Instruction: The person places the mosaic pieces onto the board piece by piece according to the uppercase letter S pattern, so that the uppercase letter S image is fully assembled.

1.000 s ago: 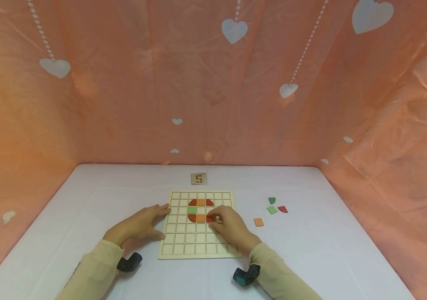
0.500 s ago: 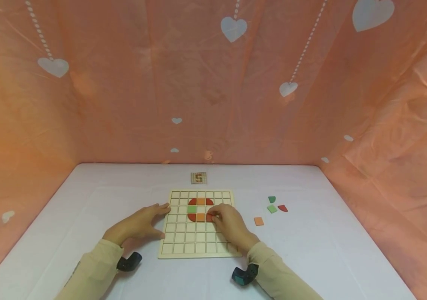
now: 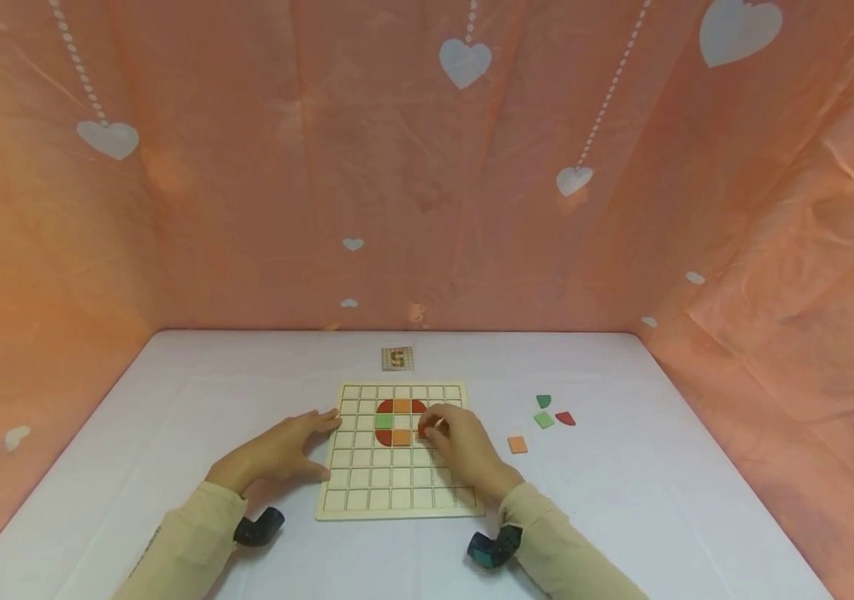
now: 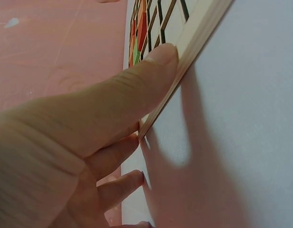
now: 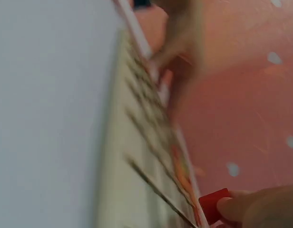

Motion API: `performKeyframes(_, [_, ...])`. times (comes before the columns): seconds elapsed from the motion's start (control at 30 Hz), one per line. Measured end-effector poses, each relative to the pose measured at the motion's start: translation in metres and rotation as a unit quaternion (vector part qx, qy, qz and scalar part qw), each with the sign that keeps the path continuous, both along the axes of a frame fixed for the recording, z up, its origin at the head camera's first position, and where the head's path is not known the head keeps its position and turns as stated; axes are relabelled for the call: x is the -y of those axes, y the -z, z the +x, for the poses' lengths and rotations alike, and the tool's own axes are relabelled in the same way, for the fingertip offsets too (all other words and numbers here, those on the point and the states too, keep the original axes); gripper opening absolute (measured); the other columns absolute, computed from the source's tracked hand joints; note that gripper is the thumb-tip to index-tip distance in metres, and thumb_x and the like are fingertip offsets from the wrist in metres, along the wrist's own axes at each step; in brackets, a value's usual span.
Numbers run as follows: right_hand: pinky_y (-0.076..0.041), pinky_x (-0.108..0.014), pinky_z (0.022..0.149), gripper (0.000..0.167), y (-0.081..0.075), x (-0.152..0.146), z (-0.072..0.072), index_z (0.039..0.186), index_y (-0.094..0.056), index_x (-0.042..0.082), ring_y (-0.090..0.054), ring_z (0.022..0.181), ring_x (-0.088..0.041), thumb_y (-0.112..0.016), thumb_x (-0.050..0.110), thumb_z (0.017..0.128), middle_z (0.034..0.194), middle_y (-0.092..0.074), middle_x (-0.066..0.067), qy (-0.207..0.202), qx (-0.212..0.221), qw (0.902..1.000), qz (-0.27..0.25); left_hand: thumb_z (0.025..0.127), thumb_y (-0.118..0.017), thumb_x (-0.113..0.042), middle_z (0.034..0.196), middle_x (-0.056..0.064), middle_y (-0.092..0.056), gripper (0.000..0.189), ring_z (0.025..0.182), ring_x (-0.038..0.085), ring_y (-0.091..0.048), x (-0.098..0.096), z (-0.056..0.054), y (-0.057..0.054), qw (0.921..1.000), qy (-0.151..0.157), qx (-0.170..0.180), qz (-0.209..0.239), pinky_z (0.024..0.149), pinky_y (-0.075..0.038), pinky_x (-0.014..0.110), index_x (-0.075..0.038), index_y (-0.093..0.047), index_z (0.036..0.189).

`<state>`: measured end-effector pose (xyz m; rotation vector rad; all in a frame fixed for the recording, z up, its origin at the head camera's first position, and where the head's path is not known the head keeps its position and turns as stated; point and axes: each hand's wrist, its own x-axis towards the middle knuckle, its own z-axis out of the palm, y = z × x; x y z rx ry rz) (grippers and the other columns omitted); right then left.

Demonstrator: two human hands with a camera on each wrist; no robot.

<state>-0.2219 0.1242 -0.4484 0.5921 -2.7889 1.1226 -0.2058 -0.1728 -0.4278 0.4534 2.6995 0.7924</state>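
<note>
A wooden grid board (image 3: 380, 477) lies on the white table, with red quarter-round, orange square and green square tiles in its upper middle cells. My left hand (image 3: 277, 448) rests at the board's left edge; in the left wrist view its thumb (image 4: 156, 64) lies along the rim with the fingers spread beside it. Over the right part of the board, my right hand (image 3: 467, 450) pinches a red tile (image 5: 213, 205) between thumb and finger. In the head view the fingers partly cover this tile. The right wrist view is blurred.
Right of the board lie a dark green tile (image 3: 543, 401), a light green tile (image 3: 543, 420), a red tile (image 3: 565, 418) and an orange square (image 3: 517, 444). A small patterned card (image 3: 397, 358) lies behind the board. An orange curtain (image 3: 412, 167) with hearts surrounds the table.
My right hand has lifted slightly and shifted right, with the red tile now pinched and raised from its cell. The left hand stays in place at the board's edge.
</note>
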Motion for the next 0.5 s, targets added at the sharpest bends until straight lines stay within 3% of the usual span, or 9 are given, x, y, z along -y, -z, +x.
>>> performKeyframes(0.13, [-0.047,-0.021,0.066,0.008,-0.011,-0.021,-0.01,0.099,-0.072,0.012,-0.057,0.079,-0.011,-0.066,0.007,0.095,0.097,-0.071,-0.002,0.074,0.005,0.9966,-0.036,0.075,-0.088,-0.021,0.162,0.016,-0.038,0.083,0.15,0.051,-0.028,0.0,0.0,0.0,1.0,0.005,-0.002,-0.001,0.121,-0.026,0.067,-0.006,-0.051,0.148])
performKeyframes(0.27, [-0.046,-0.023,0.063,0.011,-0.013,-0.044,-0.023,0.098,-0.072,0.009,-0.058,0.077,-0.015,-0.064,0.004,0.094,0.096,-0.072,-0.007,0.137,0.026,0.9896,-0.035,0.075,-0.087,-0.019,0.161,0.017,-0.039,0.082,0.15,0.05,-0.028,0.001,0.0,0.0,0.9999,0.01,-0.007,0.003,0.122,-0.026,0.066,-0.004,-0.052,0.147])
performKeyframes(0.5, [-0.045,-0.022,0.06,0.011,0.0,-0.07,-0.035,0.099,-0.071,0.005,-0.06,0.077,-0.017,-0.062,0.004,0.094,0.096,-0.07,-0.011,0.172,0.057,0.9833,-0.015,0.076,-0.087,-0.02,0.161,0.019,-0.038,0.082,0.149,0.052,-0.028,0.002,0.001,-0.002,0.9997,0.019,-0.012,0.004,0.121,-0.025,0.068,-0.004,-0.051,0.147])
